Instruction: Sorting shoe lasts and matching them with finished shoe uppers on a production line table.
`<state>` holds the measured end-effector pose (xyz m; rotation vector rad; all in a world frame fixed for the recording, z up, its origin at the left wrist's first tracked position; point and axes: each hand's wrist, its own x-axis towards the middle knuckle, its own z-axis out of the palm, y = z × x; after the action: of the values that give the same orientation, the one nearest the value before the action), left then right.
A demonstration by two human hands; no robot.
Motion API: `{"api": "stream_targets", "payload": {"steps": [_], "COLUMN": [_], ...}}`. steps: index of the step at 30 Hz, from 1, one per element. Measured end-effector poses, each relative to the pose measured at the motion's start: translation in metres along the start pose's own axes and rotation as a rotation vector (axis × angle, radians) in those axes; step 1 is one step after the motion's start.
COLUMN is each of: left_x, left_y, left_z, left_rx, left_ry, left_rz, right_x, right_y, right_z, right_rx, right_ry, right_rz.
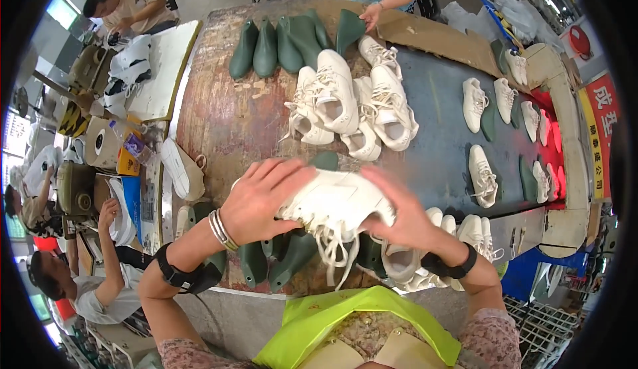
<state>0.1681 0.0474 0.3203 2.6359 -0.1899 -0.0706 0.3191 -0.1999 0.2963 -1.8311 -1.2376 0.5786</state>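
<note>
Held sideways in front of me is a white lace-up sneaker [339, 193], its loose laces dangling below it. My left hand [256, 203] wraps one end, with the fingers over the top and the thumb near the laces. At the other end my right hand [402, 213] grips the shoe; its fingers are partly blurred. Just beyond the held shoe, a green shoe last [324, 161] shows in part. Below my hands lie more green lasts [292, 263], partly hidden by the shoe and my arms. A pile of white sneakers [332, 93] sits farther up the table.
Green lasts [266, 47] stand in a row at the far side, where another person's hand [372, 17] touches one. White sneakers and lasts stand on a dark belt [432, 103] leading to a red-lit opening [558, 150]. More sneakers [405, 263] are by my right forearm. People work at left.
</note>
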Motion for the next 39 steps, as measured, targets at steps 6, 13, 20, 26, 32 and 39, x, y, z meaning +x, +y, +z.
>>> {"api": "stream_targets", "payload": {"steps": [6,13,20,26,32,39], "left_x": [0.012,-0.117,-0.159,-0.142,-0.114,-0.062], "left_y": [-0.013,-0.24,-0.272,-0.252,-0.102,-0.016], "left_z": [-0.001,0.055,0.079,0.084,0.068,0.109], "left_rx": [0.156,0.324,-0.408,-0.857,-1.709,-2.083], "left_ry": [0.39,0.417,0.413,0.727,0.863,0.762], "left_rz": [-0.056,-1.14,-1.539,-1.205,-0.424,-0.217], "right_x": [0.039,0.123,0.135,0.113,0.05,0.017], "right_y": [0.047,0.131,0.141,0.113,0.03,-0.028], "right_z": [-0.137,-0.087,-0.045,-0.07,-0.022,0.055], "right_rx": [0.442,0.665,0.336,0.11,0.305,0.759], "right_ry": [0.25,0.303,0.269,0.292,-0.197,-0.328], "right_rz": [0.496,0.753,0.963,0.896,0.6,0.551]}}
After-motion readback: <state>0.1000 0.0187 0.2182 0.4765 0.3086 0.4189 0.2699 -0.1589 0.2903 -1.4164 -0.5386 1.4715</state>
